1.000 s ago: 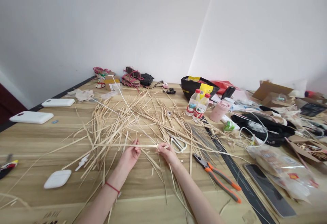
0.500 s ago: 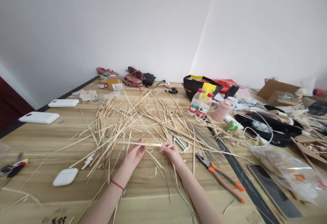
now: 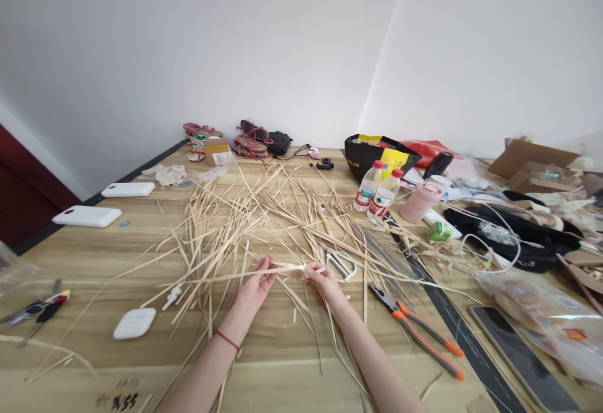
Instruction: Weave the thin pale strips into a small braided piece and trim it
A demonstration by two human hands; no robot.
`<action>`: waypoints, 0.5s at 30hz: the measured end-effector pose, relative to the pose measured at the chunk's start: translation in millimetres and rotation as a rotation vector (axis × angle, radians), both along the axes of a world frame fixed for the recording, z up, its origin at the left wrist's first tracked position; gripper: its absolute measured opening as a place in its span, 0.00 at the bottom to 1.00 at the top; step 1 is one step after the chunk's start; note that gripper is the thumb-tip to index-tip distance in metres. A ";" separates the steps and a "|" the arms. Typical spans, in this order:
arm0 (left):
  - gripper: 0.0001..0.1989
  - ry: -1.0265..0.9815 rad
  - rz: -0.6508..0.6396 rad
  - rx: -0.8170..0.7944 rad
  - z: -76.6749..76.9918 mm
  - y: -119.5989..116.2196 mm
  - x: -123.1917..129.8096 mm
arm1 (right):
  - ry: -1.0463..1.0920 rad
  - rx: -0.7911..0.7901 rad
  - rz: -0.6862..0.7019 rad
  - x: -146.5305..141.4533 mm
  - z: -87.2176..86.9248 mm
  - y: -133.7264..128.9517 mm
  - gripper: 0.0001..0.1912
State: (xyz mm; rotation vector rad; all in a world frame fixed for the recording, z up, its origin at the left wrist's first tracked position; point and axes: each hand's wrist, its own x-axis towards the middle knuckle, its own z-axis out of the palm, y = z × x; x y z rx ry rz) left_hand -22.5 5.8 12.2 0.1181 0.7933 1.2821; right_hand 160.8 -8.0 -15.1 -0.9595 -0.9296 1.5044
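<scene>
My left hand [image 3: 260, 276] has its fingers closed around a pale flat straw strip [image 3: 221, 276] that runs out to the left over the table. To its right, my right hand [image 3: 321, 279] pinches the strip's other part, where it meets thin white wires [image 3: 277, 235]. These wires stretch up and away from the pinch toward the back left. A loose pile of straw strips [image 3: 211, 231] spreads beyond and around both hands. Scissors with white handles [image 3: 343, 266] lie just right of my right hand. Pliers with orange and grey handles [image 3: 414, 330] rest farther right.
Two red-capped bottles [image 3: 384, 194], a pink cup [image 3: 421, 201] and a black-yellow bag [image 3: 379, 156] stand at the back right. A phone [image 3: 521, 356] lies at right. A white earphone case [image 3: 134, 324] and white power banks [image 3: 87, 216] are at left. Rope sandals [image 3: 252, 139] sit near the wall.
The whole view has shifted slightly, so things appear a little farther right. Both hands keep hold of the strip, and its left part now passes across the front of my left fingers.
</scene>
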 end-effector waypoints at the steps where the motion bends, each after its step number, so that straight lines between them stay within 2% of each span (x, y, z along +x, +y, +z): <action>1: 0.07 0.001 0.001 -0.003 0.0 0.8 0.0 | -0.004 0.002 -0.001 -0.1 0.1 0.2 0.14; 8: 0.09 -0.038 -0.026 0.013 -1.0 7.0 -0.9 | 0.015 0.004 0.005 -0.7 -1.6 1.4 0.14; 15: 0.06 0.028 -0.043 0.064 -3.0 8.8 -2.1 | 0.015 0.014 0.013 -0.9 -0.4 0.6 0.13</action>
